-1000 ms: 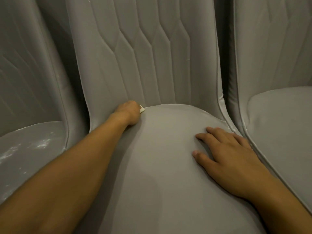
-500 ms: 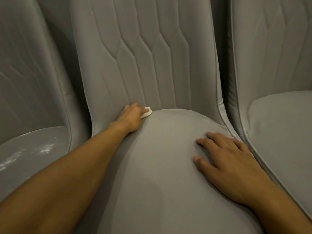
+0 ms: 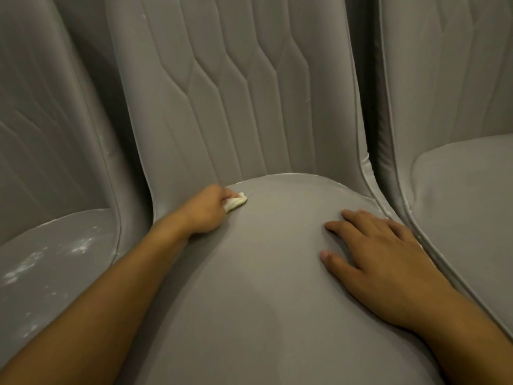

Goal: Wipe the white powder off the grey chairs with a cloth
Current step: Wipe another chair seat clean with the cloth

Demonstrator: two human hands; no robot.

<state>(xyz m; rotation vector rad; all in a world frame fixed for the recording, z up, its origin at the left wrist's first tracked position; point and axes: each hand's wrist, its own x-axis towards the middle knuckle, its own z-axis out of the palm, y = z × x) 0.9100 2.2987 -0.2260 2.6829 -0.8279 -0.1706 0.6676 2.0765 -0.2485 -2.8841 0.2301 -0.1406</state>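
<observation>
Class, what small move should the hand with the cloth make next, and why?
Probably slide the cloth, pinched in the left hand, rightward along the rear crease of the middle chair: a pale line there looks like powder.

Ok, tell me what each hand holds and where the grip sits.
The left hand grips the bunched cloth, one end poking out beyond the grip. The right hand holds nothing; it lies flat on the middle chair's seat.
</observation>
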